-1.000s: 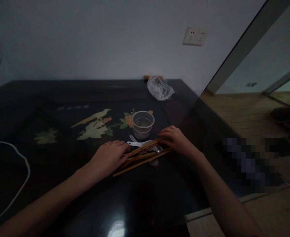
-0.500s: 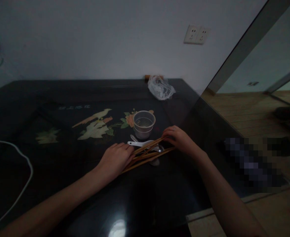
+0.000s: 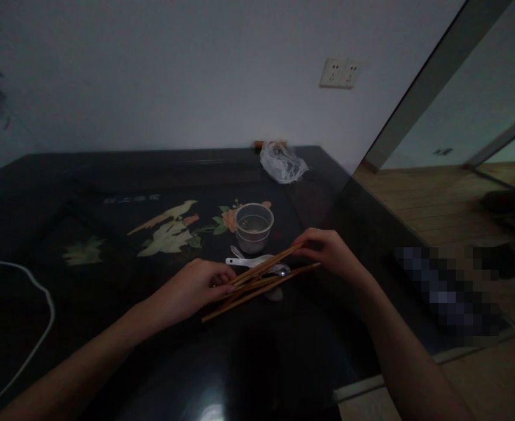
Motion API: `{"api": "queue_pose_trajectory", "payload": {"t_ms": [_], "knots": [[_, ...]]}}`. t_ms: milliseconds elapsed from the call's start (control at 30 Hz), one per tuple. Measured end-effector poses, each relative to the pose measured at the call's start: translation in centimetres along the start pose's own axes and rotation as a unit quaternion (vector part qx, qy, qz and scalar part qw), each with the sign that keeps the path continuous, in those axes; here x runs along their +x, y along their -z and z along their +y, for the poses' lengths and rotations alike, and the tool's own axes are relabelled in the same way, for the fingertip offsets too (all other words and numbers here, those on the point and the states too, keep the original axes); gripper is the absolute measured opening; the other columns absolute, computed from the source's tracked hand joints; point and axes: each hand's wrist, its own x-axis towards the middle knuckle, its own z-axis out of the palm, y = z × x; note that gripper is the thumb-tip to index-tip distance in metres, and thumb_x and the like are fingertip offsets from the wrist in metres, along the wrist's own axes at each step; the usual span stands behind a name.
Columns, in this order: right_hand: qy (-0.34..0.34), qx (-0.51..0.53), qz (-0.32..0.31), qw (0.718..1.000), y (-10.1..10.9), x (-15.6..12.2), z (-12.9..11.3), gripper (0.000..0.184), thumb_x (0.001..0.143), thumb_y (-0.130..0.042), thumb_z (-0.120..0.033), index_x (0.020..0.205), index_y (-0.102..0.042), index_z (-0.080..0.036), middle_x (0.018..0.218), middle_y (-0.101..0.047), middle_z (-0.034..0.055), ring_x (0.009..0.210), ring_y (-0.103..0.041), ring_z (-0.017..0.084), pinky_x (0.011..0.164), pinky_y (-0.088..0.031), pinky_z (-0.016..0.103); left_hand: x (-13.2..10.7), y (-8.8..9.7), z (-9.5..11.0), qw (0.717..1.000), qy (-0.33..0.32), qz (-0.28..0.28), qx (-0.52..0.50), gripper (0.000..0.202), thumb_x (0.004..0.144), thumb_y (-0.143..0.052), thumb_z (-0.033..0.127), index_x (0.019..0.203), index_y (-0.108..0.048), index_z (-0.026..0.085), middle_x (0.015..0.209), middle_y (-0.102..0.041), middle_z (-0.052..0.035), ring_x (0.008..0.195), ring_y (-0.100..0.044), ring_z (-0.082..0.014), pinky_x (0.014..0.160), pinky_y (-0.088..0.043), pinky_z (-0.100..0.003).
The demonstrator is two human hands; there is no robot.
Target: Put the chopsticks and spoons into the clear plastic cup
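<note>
Several wooden chopsticks [image 3: 261, 285] lie in a loose, slanting bundle on the dark glossy table. My left hand [image 3: 204, 282] pinches some of them at their near left end. At the far right end, the fingers of my right hand [image 3: 321, 247] are closed on the tip of the upper chopsticks. Just behind the bundle rest a white spoon [image 3: 244, 262] and a metal spoon [image 3: 282, 271], partly covered by the chopsticks. A clear plastic cup [image 3: 254, 229] stands upright beyond the spoons, with some small bits visible inside.
A crumpled clear plastic bag [image 3: 281, 164] sits at the table's back edge by the wall. A white cable [image 3: 42, 286] curves over the left side. Wall sockets [image 3: 338, 73] are above the table, and a pixelated object [image 3: 441, 292] lies near the right edge.
My left hand has turned from lying over the chopsticks to pinching them with thumb and fingers. The front chopstick now lies more apart from the others. The view has shifted slightly.
</note>
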Motion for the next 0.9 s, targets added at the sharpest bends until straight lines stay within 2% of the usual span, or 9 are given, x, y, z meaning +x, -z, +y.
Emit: {"api": "queue_pose_trajectory", "payload": {"t_ms": [100,200,300,367,567,667,900], "knots": [[-0.055,0.178,0.022,0.982,-0.1,-0.3,-0.9,0.020,0.071,-0.077,-0.036,0.077,-0.068,-0.019,0.076,-0.070,0.0025,0.070,-0.065,0.016,0.066,-0.051,0.028,0.1,0.2,0.3,0.996,-0.002,-0.035,-0.078,0.017,0.084,-0.057,0.030,0.087,-0.069,0.018,0.078,-0.070,0.0005,0.069,-0.064,-0.0134,0.062,-0.046,-0.021],[-0.105,0.341,0.048,0.933,-1.8,-0.3,-1.6,0.027,0.063,-0.082,-0.035,0.078,-0.067,-0.019,0.068,-0.067,-0.0007,0.055,-0.060,0.012,0.054,-0.048,0.023,0.1,0.1,0.7,0.993,-0.005,-0.045,-0.108,0.017,0.082,-0.058,0.028,0.087,-0.069,0.017,0.077,-0.069,0.0003,0.070,-0.063,-0.0138,0.062,-0.046,-0.022],[-0.140,0.432,0.050,0.889,-4.1,-0.3,-2.5,0.032,0.060,-0.084,-0.033,0.085,-0.070,-0.018,0.065,-0.066,-0.0012,0.051,-0.057,0.009,0.048,-0.046,0.021,0.1,-0.2,0.7,0.991,-0.005,-0.043,-0.125,0.018,0.082,-0.058,0.028,0.090,-0.070,0.017,0.078,-0.069,0.0003,0.072,-0.062,-0.0143,0.063,-0.045,-0.022],[-0.146,0.461,0.053,0.873,-5.4,-0.2,-3.1,0.030,0.063,-0.082,-0.036,0.085,-0.073,-0.017,0.062,-0.066,-0.0005,0.050,-0.057,0.010,0.047,-0.045,0.020,0.1,-0.3,0.7,0.990,-0.004,-0.046,-0.135,0.019,0.081,-0.059,0.029,0.090,-0.070,0.017,0.079,-0.069,0.0002,0.073,-0.062,-0.0146,0.064,-0.045,-0.022],[-0.132,0.442,0.115,0.880,-6.5,-0.4,-4.0,0.020,0.069,-0.078,-0.036,0.080,-0.075,-0.019,0.063,-0.068,0.0005,0.050,-0.057,0.010,0.047,-0.047,0.020,0.2,-0.9,1.0,0.981,0.006,-0.076,-0.180,0.023,0.081,-0.061,0.033,0.092,-0.071,0.016,0.080,-0.072,-0.0020,0.075,-0.064,-0.0166,0.067,-0.047,-0.023],[-0.128,0.437,0.122,0.882,-6.6,-0.4,-4.0,0.018,0.070,-0.078,-0.035,0.079,-0.075,-0.020,0.071,-0.070,0.0011,0.051,-0.058,0.009,0.048,-0.049,0.021,0.2,-1.3,1.4,0.976,0.007,-0.082,-0.201,0.022,0.079,-0.062,0.033,0.088,-0.071,0.015,0.080,-0.072,-0.0027,0.074,-0.064,-0.0169,0.066,-0.047,-0.024],[-0.127,0.427,0.124,0.887,-6.7,-0.5,-4.3,0.019,0.070,-0.078,-0.036,0.078,-0.074,-0.019,0.069,-0.071,0.0016,0.055,-0.064,0.013,0.050,-0.054,0.023,0.1,-2.0,1.6,0.969,0.009,-0.081,-0.232,0.028,0.082,-0.058,0.038,0.087,-0.070,0.014,0.075,-0.070,-0.0027,0.068,-0.063,-0.0164,0.062,-0.047,-0.024]]}}
